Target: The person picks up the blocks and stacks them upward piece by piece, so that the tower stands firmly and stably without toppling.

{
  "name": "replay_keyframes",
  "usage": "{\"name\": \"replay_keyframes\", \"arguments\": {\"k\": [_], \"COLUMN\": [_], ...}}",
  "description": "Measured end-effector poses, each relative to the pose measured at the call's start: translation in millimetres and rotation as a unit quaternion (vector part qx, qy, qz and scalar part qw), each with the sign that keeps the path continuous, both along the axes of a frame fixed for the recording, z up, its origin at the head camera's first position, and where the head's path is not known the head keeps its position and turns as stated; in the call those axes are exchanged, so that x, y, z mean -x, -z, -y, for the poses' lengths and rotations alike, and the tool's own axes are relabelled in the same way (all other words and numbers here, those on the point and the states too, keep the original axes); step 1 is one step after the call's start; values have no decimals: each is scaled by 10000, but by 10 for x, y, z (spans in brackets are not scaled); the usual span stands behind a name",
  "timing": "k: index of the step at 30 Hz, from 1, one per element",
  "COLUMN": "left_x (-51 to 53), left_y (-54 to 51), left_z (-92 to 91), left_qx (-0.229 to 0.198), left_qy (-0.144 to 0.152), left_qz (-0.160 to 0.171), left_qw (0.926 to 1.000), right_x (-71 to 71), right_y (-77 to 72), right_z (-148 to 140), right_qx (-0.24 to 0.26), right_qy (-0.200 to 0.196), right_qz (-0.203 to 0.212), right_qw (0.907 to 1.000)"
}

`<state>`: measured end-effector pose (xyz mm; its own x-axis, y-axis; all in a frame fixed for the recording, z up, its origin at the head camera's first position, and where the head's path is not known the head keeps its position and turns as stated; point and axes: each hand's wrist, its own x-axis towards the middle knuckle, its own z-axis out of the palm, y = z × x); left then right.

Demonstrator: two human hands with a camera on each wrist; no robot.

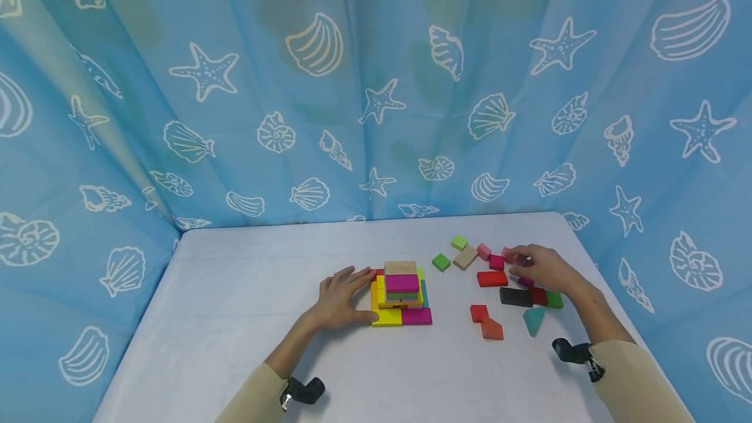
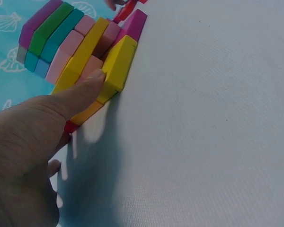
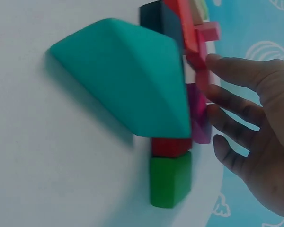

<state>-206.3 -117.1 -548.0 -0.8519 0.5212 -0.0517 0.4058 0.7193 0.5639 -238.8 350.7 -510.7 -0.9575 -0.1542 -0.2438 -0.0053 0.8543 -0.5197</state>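
Observation:
A stack of coloured wooden blocks point(image 1: 402, 284) rises in layers on the white table. My left hand point(image 1: 341, 299) rests at its left side with spread fingers. Its thumb touches a yellow block point(image 2: 117, 64) in the bottom layer, and the other fingertips are by a red block at the back left corner. My right hand point(image 1: 543, 267) is over loose blocks on the right, with fairly straight fingers. Its fingertips are at a small pink block point(image 3: 203, 81), beside a purple block point(image 3: 199, 113); contact is hard to make out.
Near my right hand lie a black block point(image 1: 516, 297), a long red block point(image 1: 492, 279), a teal triangular block point(image 1: 533, 321) and a green block point(image 1: 554, 299). Two red-orange pieces point(image 1: 491, 329) lie closer. Farther back are a tan block point(image 1: 465, 258) and green cubes point(image 1: 441, 262). A shell-patterned curtain point(image 1: 329, 116) surrounds the table.

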Motion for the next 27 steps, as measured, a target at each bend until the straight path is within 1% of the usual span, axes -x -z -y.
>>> {"name": "replay_keyframes", "arguments": {"k": [5, 10, 14, 17, 23, 27], "left_x": [12, 8, 7, 7, 11, 15], "left_y": [-8, 5, 32, 30, 19, 24], "left_z": [-6, -11, -13, -15, -4, -3], "left_qx": [12, 2, 32, 58, 71, 63], "left_qy": [-4, -4, -13, -18, -47, -27], "left_qz": [-28, -36, -51, -37, -60, -81], "left_qw": [10000, 10000, 10000, 10000, 9999, 9999], "right_x": [59, 87, 66, 35, -3, -47], "right_y": [76, 101, 110, 121, 140, 118], "right_z": [1, 10, 31, 59, 131, 197], "right_qx": [-81, -188, -67, 74, 268, 313], "right_qy": [-10, -47, -19, -53, -287, -449], "right_qz": [-18, -22, 39, 130, 114, 77], "right_qw": [10000, 9998, 10000, 9999, 9992, 9985]}}
